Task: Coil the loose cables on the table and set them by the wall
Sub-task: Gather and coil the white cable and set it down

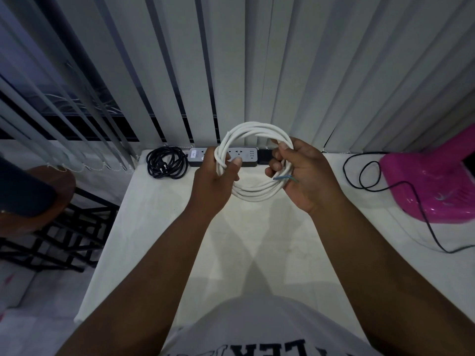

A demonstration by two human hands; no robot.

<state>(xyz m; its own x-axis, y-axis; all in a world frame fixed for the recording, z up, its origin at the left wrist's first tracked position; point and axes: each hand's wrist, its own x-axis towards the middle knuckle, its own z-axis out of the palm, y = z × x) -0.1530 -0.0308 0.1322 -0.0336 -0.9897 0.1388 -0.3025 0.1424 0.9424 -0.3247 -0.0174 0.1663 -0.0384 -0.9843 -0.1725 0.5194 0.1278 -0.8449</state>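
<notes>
White cable (253,129) coiled, both hands gripping

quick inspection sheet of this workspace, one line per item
surface: white table, mostly bare in front
job's things: white cable coiled, held above the table; black cable coil lies by the blinds
clutter: pink plastic item on the right
grippers: left hand and right hand both grip the white cable
cables: thin black cable loose on the right; power strip at the back
surroundings: vertical blinds; dark stool on the left
</notes>
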